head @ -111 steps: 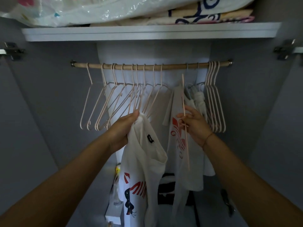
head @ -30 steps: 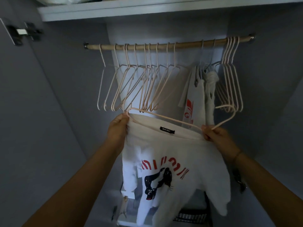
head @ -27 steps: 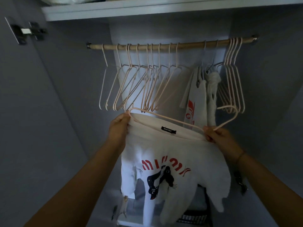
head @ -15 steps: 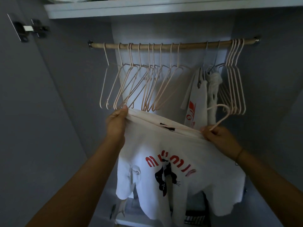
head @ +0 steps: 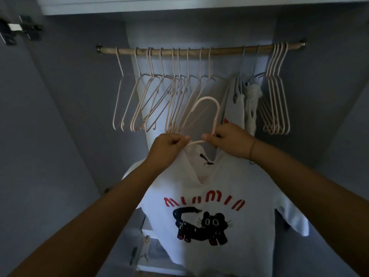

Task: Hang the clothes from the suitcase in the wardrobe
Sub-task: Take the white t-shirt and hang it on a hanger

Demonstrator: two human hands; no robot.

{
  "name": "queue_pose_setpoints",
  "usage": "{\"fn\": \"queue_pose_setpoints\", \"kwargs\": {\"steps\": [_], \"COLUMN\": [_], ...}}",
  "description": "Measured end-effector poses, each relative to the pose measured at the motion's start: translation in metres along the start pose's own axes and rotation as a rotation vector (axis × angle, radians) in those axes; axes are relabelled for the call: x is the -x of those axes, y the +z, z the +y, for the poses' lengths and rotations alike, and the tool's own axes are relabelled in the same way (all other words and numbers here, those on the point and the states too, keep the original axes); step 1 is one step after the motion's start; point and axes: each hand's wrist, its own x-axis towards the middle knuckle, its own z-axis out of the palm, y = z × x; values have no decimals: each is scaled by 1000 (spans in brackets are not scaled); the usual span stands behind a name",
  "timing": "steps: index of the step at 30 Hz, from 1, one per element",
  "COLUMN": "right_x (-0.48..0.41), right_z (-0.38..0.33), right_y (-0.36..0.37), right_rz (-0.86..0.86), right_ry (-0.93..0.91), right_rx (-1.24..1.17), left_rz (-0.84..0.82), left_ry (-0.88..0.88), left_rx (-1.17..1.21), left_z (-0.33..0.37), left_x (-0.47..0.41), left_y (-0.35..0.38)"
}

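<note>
A white T-shirt (head: pixel 209 196) with red letters and a black cat print hangs from a pale pink hanger (head: pixel 209 108) that I hold up in front of the wardrobe rail (head: pixel 219 50). My left hand (head: pixel 167 148) grips the shirt's neckline and the hanger's left arm. My right hand (head: pixel 229 140) grips the hanger at the base of its hook, together with the neckline. The hook stands upright below the rail, apart from it. The hanger's shoulders are hidden inside the shirt.
Several empty pink hangers (head: pixel 159 100) hang on the rail's left half, and a few more hangers (head: pixel 277 96) hang at its right end. Two white garments (head: pixel 243 98) hang between them. A shelf edge (head: pixel 179 5) runs above. Dim objects lie on the wardrobe floor.
The hanger has turned from lying sideways to hook-up. Both hands came together at the neckline. The shirt now hangs square with its print facing me.
</note>
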Motion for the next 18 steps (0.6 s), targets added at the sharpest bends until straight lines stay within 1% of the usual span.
{"fn": "queue_pose_setpoints", "kwargs": {"steps": [3, 5, 6, 9, 11, 12, 13, 16, 18], "right_x": [0, 3, 6, 20, 32, 39, 45, 61, 69], "right_z": [14, 23, 25, 40, 60, 70, 79, 97, 101], "right_y": [-1, -5, -8, -15, -17, -18, -17, -17, -18], "right_rz": [80, 124, 107, -23, -93, -102, -89, 39, 54], "right_ry": [23, 24, 14, -46, -14, 24, 43, 47, 44], "right_rx": [-167, -220, -241, -328, -297, -271, -269, -294, -329], "left_rz": [-80, -96, -82, -4, 32, 49, 68, 105, 99], "left_ry": [58, 98, 110, 136, 140, 132, 120, 88, 65], "left_rx": [-117, -187, -188, -157, -155, -147, -132, -76, -42], "left_z": [-8, -14, -17, -25, -29, -31, -33, -33, -32], "left_x": [0, 0, -1, -3, -3, -3, -4, -4, -5], "left_y": [-7, -13, -15, -21, -27, -31, -35, -46, -48]}}
